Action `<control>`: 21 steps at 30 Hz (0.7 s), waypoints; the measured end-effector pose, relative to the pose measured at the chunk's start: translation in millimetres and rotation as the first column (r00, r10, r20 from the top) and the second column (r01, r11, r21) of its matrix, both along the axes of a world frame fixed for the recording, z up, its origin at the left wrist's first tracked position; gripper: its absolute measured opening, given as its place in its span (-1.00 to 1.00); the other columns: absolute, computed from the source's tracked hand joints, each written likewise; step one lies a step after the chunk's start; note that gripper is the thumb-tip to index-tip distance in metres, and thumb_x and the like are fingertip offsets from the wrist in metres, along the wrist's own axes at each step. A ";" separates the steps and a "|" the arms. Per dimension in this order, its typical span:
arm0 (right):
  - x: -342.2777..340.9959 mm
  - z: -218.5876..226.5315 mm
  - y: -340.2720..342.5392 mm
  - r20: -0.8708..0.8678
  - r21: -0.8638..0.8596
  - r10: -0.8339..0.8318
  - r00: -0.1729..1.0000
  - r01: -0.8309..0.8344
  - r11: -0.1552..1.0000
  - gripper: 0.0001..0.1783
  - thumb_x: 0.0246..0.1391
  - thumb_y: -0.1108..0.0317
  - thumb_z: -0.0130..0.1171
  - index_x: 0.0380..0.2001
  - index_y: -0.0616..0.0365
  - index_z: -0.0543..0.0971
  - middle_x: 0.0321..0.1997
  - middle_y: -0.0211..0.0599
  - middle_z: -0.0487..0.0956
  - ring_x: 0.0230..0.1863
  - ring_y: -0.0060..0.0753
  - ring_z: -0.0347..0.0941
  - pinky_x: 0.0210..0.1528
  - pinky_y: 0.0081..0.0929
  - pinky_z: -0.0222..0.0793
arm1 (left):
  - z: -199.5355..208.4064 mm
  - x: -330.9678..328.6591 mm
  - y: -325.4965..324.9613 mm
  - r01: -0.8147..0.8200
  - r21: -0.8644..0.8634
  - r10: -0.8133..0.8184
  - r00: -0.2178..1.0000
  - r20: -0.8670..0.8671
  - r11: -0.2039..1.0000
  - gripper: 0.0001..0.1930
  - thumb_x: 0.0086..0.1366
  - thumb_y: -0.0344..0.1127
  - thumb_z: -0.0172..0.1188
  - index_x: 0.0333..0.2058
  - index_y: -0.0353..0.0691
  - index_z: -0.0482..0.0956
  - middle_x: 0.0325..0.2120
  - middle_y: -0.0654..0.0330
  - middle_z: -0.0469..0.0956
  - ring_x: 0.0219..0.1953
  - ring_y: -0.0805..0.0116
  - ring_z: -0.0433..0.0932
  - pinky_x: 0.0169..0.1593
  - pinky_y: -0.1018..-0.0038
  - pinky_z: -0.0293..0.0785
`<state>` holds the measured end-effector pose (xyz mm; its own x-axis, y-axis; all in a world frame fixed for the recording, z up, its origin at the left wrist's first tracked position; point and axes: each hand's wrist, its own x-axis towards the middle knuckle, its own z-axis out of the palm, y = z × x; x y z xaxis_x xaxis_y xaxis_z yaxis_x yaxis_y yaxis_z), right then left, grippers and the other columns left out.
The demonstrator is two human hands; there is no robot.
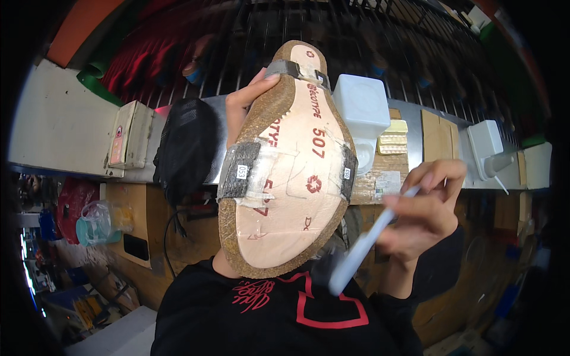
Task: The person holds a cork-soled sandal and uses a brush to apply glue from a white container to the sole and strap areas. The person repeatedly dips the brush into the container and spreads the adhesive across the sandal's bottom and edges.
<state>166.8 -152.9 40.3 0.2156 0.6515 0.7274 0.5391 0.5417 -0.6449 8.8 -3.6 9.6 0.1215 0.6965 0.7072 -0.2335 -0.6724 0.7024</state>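
Note:
A sandal footbed (291, 196) with a brown cork edge and a pale printed underside stands upright in front of me, its underside facing the camera. Grey-black strap ends (240, 170) are folded over its sides and stuck down on the pale face. My left hand (252, 98) grips the upper left edge, its other fingers hidden behind the cork. To the right of the footbed, my right hand (424, 210) is closed around a white brush-like tool (363, 252), slanting down to the left. A dark blurred patch, maybe bristles, lies beside its lower end.
Behind the footbed, a white plastic container (361, 107) and a cream stack (392, 139) stand near cardboard (439, 133) on a metal surface. At left are a black mesh item (187, 142) and a worn box (132, 136); a phone (136, 246) lies lower left. Metal racking (237, 35) rises beyond.

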 end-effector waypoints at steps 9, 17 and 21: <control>15.4 -5.8 0.6 0.019 -0.065 -0.080 0.997 0.081 0.995 -0.51 -0.65 0.15 0.67 -0.45 -0.03 0.77 -0.23 -0.43 0.22 -0.30 -0.55 0.22 -0.33 -0.64 0.14 | -0.1 3.9 3.8 0.048 -0.032 -0.048 0.999 -0.022 0.998 -0.44 0.20 -0.36 0.29 0.13 -0.29 0.25 -0.04 -0.07 0.47 -0.07 0.19 0.57 0.04 0.35 0.53; 1.5 11.7 5.6 0.138 -0.067 -0.236 0.962 0.247 0.967 -0.56 -0.58 0.23 0.64 -0.44 0.03 0.76 -0.25 -0.42 0.24 -0.29 -0.52 0.26 -0.34 -0.60 0.17 | -3.8 -2.1 -2.1 -0.100 0.167 0.134 0.968 -0.213 0.981 -0.42 0.19 -0.41 0.31 0.13 -0.28 0.24 -0.09 -0.07 0.49 -0.11 0.22 0.61 0.00 0.36 0.58; 17.8 3.0 24.8 0.002 -0.083 -0.365 0.931 0.364 0.928 -0.72 -0.26 0.39 0.53 -0.37 0.19 0.72 -0.20 -0.39 0.28 -0.27 -0.57 0.27 -0.29 -0.60 0.22 | 7.0 -18.2 2.6 -0.118 0.223 0.183 0.937 -0.299 0.968 -0.29 0.07 -0.23 0.45 0.14 -0.13 0.26 -0.01 -0.09 0.38 0.04 0.11 0.52 0.11 0.28 0.49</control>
<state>184.6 -128.1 43.3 0.4583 0.5823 0.6715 0.6806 0.2561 -0.6865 -9.4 -1.0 16.7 0.2647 0.5735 0.7753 0.0925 -0.8153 0.5715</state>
